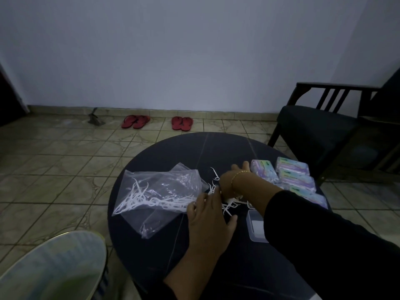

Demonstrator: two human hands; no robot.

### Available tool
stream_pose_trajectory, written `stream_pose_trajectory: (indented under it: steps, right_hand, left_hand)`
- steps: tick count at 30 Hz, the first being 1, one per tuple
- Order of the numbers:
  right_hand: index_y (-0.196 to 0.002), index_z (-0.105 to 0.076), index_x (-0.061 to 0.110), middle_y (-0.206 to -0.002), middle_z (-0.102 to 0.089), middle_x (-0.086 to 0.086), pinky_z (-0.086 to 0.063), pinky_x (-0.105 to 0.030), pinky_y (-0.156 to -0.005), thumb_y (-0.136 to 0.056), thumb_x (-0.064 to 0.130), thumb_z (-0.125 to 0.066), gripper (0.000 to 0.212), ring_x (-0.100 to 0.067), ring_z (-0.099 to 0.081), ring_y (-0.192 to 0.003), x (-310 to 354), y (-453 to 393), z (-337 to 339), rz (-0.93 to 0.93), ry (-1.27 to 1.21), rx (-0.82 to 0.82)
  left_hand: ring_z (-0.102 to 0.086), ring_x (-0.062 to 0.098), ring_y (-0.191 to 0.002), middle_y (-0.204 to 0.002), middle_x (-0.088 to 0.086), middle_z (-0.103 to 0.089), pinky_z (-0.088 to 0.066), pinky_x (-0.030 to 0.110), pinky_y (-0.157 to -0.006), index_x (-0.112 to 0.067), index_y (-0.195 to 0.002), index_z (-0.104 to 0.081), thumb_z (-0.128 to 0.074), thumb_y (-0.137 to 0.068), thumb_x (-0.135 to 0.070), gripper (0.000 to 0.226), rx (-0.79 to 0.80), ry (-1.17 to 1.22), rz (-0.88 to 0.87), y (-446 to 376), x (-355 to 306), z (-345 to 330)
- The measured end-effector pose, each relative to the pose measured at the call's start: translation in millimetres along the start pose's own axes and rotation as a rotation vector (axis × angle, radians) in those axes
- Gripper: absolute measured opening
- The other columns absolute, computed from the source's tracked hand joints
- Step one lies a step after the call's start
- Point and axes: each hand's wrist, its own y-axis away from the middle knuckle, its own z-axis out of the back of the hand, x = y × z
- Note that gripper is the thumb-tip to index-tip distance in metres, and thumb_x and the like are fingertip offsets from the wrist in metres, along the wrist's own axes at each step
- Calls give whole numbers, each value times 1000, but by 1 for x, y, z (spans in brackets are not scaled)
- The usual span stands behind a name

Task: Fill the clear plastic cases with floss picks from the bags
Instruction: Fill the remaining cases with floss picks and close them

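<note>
Labels on filled cases (292, 174) unreadable, both hands' grip unclear over loose floss picks (229, 205).

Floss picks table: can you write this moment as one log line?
hands gathering loose floss picks | bag left | open case right

Both hands, left hand (205, 215) and right hand (233, 178), over loose floss picks (229, 205) beside bag (160, 191).

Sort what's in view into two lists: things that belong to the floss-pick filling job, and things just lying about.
Part of the job:
plastic bag with floss picks inside
loose floss picks on the table
open clear case
filled cases
left hand
right hand

Just lying about:
two pairs of red sandals
dark armchair
dustpan by the wall
</note>
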Motion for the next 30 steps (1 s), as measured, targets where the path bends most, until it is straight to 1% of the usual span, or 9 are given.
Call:
stream_pose_trajectory:
  steps: [4, 8, 11, 15, 20, 22, 24, 28, 30]
  right_hand:
    - [-121, -51, 17, -134, -47, -6, -12, -58, -109, -89, 42, -54, 41, -33, -26, -132, -7, 3, 3, 7, -42, -36]
    - [-112, -55, 17, -127, -51, -6, -14, -57, -108, -88, 45, -56, 36, -30, -28, -130, -19, 9, 7, 16, -162, -148]
    - [-103, -57, 19, -122, -53, -3, -17, -56, -106, -87, 47, -56, 32, -28, -30, -129, -29, 14, 11, 7, -241, -251]
    - [-100, -60, 20, -120, -54, -2, -25, -53, -102, -87, 52, -53, 36, -25, -32, -128, -45, 29, 15, 8, -340, -396]
    - [-59, -49, 24, -98, -55, 1, -31, -49, -99, -85, 52, -57, 39, -24, -38, -118, -73, 62, 12, 7, -514, -497]
    - [-63, -59, 24, -96, -56, 1, -33, -45, -97, -86, 51, -57, 35, -23, -39, -114, -81, 76, 1, 3, -566, -541]
    - [-80, -69, 23, -104, -58, -1, -33, -41, -94, -87, 50, -56, 31, -23, -39, -113, -87, 86, -17, -19, -606, -574]
    - [-95, -68, 27, -110, -55, 0, -35, -39, -95, -89, 49, -54, 27, -22, -41, -113, -90, 101, -61, -51, -625, -553]
    - [-98, -66, 27, -113, -54, 1, -33, -40, -97, -89, 48, -54, 26, -21, -40, -115, -86, 103, -82, -76, -541, -521]
  left_hand:
    - [-49, 17, -120, -121, -9, -61, -45, 40, -91, -19, -136, -44, -70, -61, -62, 90, 20, 29, 18, -1, -1, 2]
    - [-36, 18, -123, -129, -4, -57, -46, 43, -88, -17, -137, -43, -76, -58, -59, 95, -16, 37, 23, -1, -1, 5]
    - [-38, 18, -124, -130, -3, -57, -46, 45, -88, -17, -137, -42, -75, -60, -59, 94, -16, 27, 28, -1, 0, 5]
    - [-43, 19, -122, -127, -3, -59, -46, 43, -85, -17, -131, -49, -71, -67, -56, 78, -53, 2, 1, -1, 0, 4]
    - [-42, 16, -117, -124, -6, -59, -37, 38, -85, -20, -125, -54, -45, -80, -46, 53, -95, -1, -74, 1, 0, 5]
    - [-43, 15, -115, -123, -7, -60, -29, 35, -84, -20, -121, -59, -42, -81, -42, 49, -87, -7, -117, 1, -1, 8]
    - [-43, 15, -114, -121, -8, -61, -27, 34, -82, -20, -117, -62, -41, -81, -39, 45, -80, -3, -149, 1, -2, 11]
    - [-43, 14, -113, -117, -10, -63, -27, 32, -83, -22, -112, -65, -39, -82, -34, 42, -42, -3, -187, 2, -6, 15]
    - [-44, 15, -112, -113, -11, -65, -27, 32, -83, -23, -107, -67, -40, -82, -33, 39, -26, -8, -192, 4, -6, 16]
